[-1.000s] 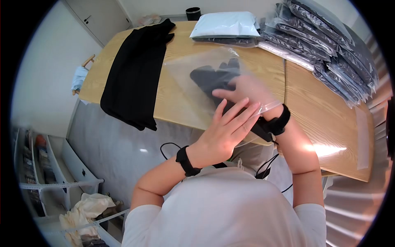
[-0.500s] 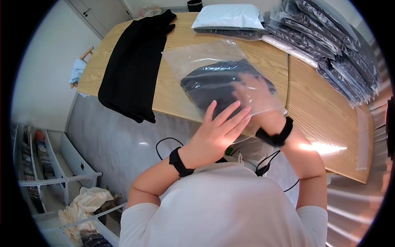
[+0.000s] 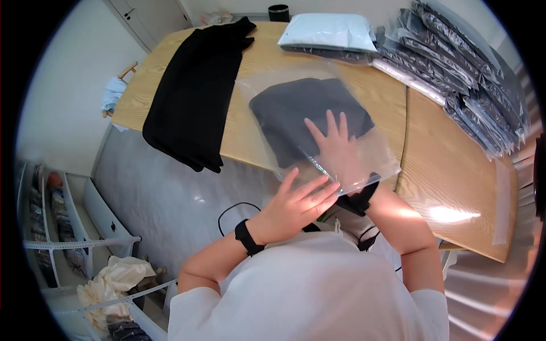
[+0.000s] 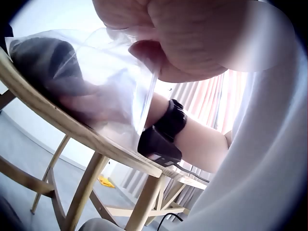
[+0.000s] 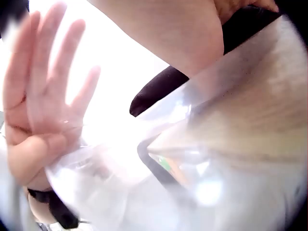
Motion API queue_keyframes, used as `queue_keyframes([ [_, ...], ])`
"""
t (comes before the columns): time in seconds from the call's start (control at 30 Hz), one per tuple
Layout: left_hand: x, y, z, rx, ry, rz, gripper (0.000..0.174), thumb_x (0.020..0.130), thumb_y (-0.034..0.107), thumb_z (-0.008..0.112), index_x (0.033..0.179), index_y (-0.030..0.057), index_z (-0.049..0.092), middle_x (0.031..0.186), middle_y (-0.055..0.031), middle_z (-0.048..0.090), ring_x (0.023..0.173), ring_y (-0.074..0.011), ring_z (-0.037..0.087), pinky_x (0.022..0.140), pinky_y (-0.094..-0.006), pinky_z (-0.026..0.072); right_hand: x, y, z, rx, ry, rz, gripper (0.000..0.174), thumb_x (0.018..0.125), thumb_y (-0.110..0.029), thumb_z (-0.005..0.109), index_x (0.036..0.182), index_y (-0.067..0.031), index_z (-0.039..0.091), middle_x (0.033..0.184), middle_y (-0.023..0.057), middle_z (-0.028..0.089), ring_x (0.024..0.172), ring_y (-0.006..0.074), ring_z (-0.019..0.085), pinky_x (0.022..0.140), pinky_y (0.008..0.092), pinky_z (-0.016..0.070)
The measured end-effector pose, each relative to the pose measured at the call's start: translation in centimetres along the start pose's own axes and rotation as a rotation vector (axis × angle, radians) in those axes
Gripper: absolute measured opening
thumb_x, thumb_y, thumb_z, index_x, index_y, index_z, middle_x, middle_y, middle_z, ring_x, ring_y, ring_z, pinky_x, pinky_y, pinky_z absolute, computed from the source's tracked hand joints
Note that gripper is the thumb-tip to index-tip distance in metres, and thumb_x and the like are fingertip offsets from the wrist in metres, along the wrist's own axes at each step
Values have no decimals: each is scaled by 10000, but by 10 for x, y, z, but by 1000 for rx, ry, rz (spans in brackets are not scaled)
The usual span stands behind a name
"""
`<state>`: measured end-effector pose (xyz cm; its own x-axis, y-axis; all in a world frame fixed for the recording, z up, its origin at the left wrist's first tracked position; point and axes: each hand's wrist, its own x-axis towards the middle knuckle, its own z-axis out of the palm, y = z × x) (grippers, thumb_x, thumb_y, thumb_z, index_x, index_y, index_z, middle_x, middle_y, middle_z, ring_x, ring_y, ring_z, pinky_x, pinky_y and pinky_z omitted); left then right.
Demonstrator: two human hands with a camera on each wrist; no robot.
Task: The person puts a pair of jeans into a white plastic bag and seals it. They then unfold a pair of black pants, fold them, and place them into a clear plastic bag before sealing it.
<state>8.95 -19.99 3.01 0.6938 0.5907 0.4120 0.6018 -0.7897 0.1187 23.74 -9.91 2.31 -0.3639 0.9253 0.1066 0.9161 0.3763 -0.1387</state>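
Observation:
A dark grey folded garment (image 3: 301, 99) lies inside a clear plastic bag (image 3: 378, 162) at the front of the table. My right hand (image 3: 338, 153) reaches in through the bag's mouth, fingers spread flat over the garment's near part. At the near edge of the mouth, my left hand (image 3: 301, 202) pinches the film, its fingers extended and its thumb folded under. The left wrist view shows this film (image 4: 137, 91) stretched around the right hand. In the right wrist view, the left hand (image 5: 45, 106) appears with its thumb across the palm.
A folded black garment (image 3: 193, 96) lies left on the wooden table (image 3: 449, 165). At the back are a white packet (image 3: 327, 31) and a tall stack of bagged dark garments (image 3: 455, 68). Cables (image 3: 236, 204) hang by the table's near edge; shelving (image 3: 85, 244) stands lower left.
Inside the bag, the bunched dark garment has spread into a flat, broad shape. My right hand has drawn back slightly towards me, and the left stays at the bag's mouth.

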Motion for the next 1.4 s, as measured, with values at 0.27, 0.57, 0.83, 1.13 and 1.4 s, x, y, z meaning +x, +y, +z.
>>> queue_keyframes([
  [0.27, -4, -1, -5, 52, -61, 9, 403, 824, 121, 482, 1221, 89, 542, 1360, -44, 458, 1235, -209, 436, 1007, -545, 285, 77, -10, 4, 35, 19, 43, 764, 763, -260, 699, 1415, -253, 300, 1465, 202, 219, 1364, 426, 149, 976, 598, 347],
  [0.57, -5, -7, -11, -62, -7, -64, 476, 741, 27, 554, 1215, 64, 544, 1378, -50, 434, 1288, -240, 361, 1014, -576, 269, 80, -41, 23, -183, 165, -81, 696, 791, -318, 611, 1413, -201, 322, 1455, 194, 261, 1359, 369, 223, 1018, 640, 221],
  [0.83, -11, -14, -26, -285, -47, -29, 504, 695, 8, 553, 1189, 104, 583, 1366, -98, 442, 1271, -299, 384, 1028, -536, 273, 40, -45, 33, 150, 45, -354, 643, 808, -288, 599, 1381, -125, 357, 1427, 213, 295, 1341, 376, 248, 1031, 570, 265],
  [1.13, -43, -97, -29, -472, 351, -652, 234, 850, 201, 566, 986, 28, 647, 1008, -118, 642, 808, -245, 616, 726, -339, 481, -33, 65, -144, 1132, -865, 115, 315, 868, -273, 589, 975, 20, 639, 879, 114, 671, 840, 216, 638, 718, 283, 481],
  [1.4, 1, -161, -5, -1077, 22, -1350, 726, 833, 648, 469, 944, -60, 584, 756, -117, 640, 565, -153, 623, 457, -205, 393, 99, 137, -39, 896, -151, 523, 606, 787, -611, 581, 872, -12, 612, 769, 57, 595, 719, 149, 561, 586, 289, 447],
])
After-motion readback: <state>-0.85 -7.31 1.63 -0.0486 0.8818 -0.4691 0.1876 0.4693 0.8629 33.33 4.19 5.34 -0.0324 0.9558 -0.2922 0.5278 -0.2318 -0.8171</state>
